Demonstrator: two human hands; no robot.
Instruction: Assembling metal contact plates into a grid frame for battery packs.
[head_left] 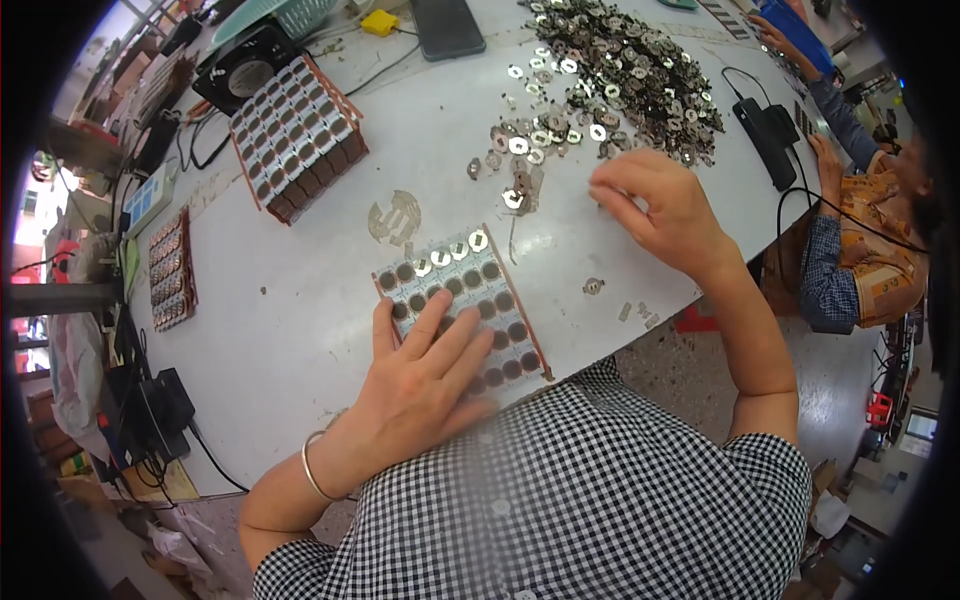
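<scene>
While the panel lies under the splayed left hand, the right hand curls, contents unclear.

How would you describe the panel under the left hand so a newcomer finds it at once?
On the white table, find the edge nearest the checked shirt. There lies a panel with rows of dark round spots. Unlike the thick stack beyond it, it lies under the spread left hand.

Black-and-white checked shirt across the lower frame, short matching sleeves, pale round buttons down the front, slim silvery bangle at lower left
</scene>
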